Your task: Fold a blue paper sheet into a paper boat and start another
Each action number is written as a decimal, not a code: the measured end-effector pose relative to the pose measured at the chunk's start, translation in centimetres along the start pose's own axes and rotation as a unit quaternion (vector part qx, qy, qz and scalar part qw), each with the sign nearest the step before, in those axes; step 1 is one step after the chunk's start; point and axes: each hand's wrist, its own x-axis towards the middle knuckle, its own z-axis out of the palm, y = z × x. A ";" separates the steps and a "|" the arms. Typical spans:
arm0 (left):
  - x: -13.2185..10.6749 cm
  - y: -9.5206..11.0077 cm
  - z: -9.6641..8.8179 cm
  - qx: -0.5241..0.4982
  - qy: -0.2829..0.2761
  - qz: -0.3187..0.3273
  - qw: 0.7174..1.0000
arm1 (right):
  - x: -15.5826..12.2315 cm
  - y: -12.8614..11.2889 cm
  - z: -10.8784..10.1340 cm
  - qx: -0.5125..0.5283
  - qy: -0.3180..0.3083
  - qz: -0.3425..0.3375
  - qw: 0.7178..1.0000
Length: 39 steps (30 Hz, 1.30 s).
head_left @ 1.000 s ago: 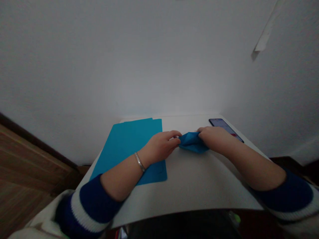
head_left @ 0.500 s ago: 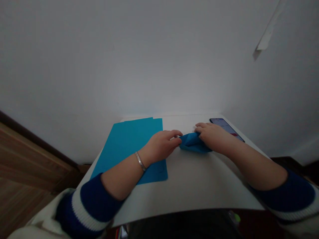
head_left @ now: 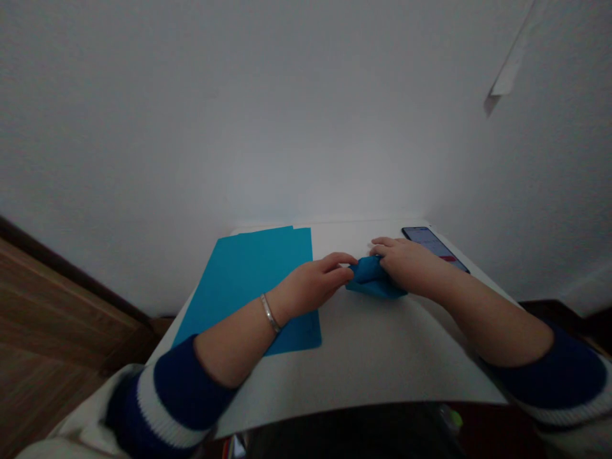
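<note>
A small folded piece of blue paper (head_left: 375, 285) sits between my hands, over the white table, with an opening between its layers facing me. My left hand (head_left: 318, 284) pinches its left corner between thumb and fingers. On the other side, my right hand (head_left: 404, 261) grips the right part, its fingers curled over the top edge and partly hiding the paper. Under my left forearm lie flat sheets of blue paper (head_left: 248, 271), slightly out of line with each other at the back edge.
A phone (head_left: 433, 244) with its screen lit lies at the back right of the white table (head_left: 373, 363), partly behind my right hand. A pale wall (head_left: 306, 127) rises directly behind the table. Wooden furniture (head_left: 52, 325) stands at the left.
My left hand has shifted slightly right, drawing the paper's left corner inward. The folded paper now looks a bit narrower and bulges more. My right hand has barely moved.
</note>
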 end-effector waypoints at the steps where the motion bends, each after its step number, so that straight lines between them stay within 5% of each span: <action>1: 0.0 0.0 0.0 0.000 -0.003 0.001 1.000 | 0.0 -0.1 0.1 -0.010 0.002 -0.005 1.000; 12: 0.3 -0.4 0.0 -0.035 0.008 0.016 0.999 | -0.1 -0.8 -1.3 0.025 0.066 -0.017 0.997; 25: 0.3 -0.3 0.0 -0.064 -0.008 0.005 0.998 | 0.3 -1.3 -1.1 0.081 0.073 -0.010 0.994; 34: 0.5 -0.3 0.1 -0.068 -0.007 -0.001 0.998 | 1.0 -2.8 -2.6 0.035 -0.012 0.021 0.999; 39: 0.5 -0.5 0.1 -0.080 -0.007 0.002 0.997 | 1.4 -3.4 -2.4 0.056 -0.007 -0.012 0.998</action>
